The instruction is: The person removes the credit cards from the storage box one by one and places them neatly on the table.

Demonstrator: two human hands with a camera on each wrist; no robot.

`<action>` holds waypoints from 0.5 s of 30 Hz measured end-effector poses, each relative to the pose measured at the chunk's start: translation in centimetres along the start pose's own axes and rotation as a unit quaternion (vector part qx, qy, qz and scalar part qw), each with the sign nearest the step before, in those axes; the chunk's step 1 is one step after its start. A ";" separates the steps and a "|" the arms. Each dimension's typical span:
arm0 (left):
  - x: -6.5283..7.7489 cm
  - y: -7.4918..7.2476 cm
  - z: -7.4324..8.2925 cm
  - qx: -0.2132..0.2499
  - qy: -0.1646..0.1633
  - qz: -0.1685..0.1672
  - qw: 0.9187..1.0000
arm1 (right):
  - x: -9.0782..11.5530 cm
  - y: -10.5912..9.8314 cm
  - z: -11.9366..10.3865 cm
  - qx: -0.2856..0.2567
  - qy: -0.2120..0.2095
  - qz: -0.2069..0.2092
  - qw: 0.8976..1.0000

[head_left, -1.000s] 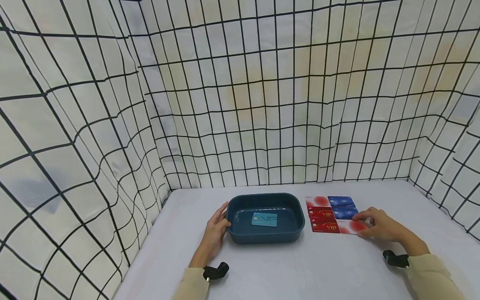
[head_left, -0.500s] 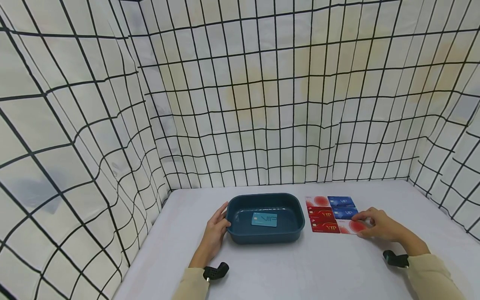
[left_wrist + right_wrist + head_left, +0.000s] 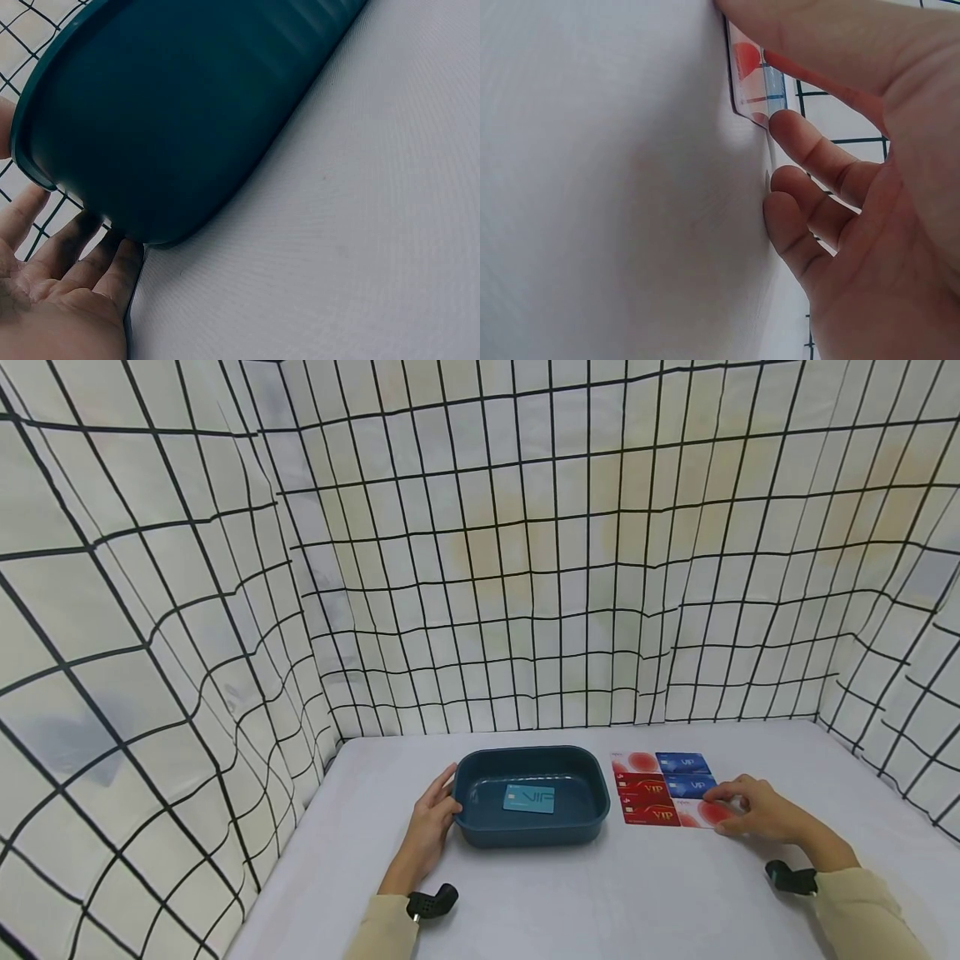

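Observation:
A dark teal rectangular tray [image 3: 532, 837] stands on the white table, and a light blue VIP card [image 3: 528, 799] lies on its floor. My left hand [image 3: 427, 831] holds the tray's left end, its thumb at the rim and fingers against the outer wall. To the right of the tray, my right hand [image 3: 765, 810] pinches a white card with a red circle [image 3: 695, 812] by its near and far edges. That card lies flat at the near right of a block of cards. In the right wrist view the other fingers [image 3: 789, 225] rest near the tabletop.
The block also holds two red VIP cards [image 3: 643, 787], two blue VIP cards [image 3: 682, 764] and another white card with a red circle [image 3: 637, 762]. Black-grid netting over white sheeting [image 3: 480, 610] encloses the table [image 3: 570, 902] at the back and sides.

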State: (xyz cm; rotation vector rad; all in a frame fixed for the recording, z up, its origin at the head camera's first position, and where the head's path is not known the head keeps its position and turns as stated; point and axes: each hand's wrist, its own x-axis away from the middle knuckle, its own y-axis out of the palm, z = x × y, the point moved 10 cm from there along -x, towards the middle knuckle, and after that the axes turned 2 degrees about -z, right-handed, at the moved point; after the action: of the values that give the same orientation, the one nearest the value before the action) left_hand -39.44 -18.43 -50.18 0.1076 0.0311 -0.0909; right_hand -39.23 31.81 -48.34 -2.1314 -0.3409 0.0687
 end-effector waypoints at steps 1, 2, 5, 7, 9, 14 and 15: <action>0.0 0.0 0.0 0.000 -0.001 0.001 1.000 | 0.0 0.0 0.0 0.001 -0.001 0.000 1.000; 0.0 0.0 0.0 0.001 -0.001 0.001 1.000 | 0.0 0.0 0.0 0.002 -0.002 0.001 1.000; 0.0 0.0 0.0 0.001 0.000 0.000 1.000 | -0.1 -0.1 0.0 0.005 -0.001 0.004 1.000; 0.0 0.0 0.0 0.005 -0.001 0.000 1.000 | -0.1 -0.1 0.0 0.006 0.000 0.006 1.000; 0.0 0.1 0.1 0.005 0.001 -0.002 1.000 | -0.1 -0.1 0.1 0.006 0.002 0.007 1.000; 0.0 0.1 0.1 0.006 0.001 -0.003 1.000 | -0.2 -0.2 0.2 0.004 0.007 0.009 1.000; 0.0 0.1 0.1 0.007 0.000 -0.003 1.000 | -0.2 -0.1 0.3 0.004 0.007 0.009 1.000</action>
State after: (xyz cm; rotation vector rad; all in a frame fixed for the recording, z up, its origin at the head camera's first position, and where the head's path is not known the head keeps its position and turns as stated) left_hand -39.42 -18.33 -50.10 0.1215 0.0305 -0.0967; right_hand -39.46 32.04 -48.38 -2.1270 -0.3128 0.0646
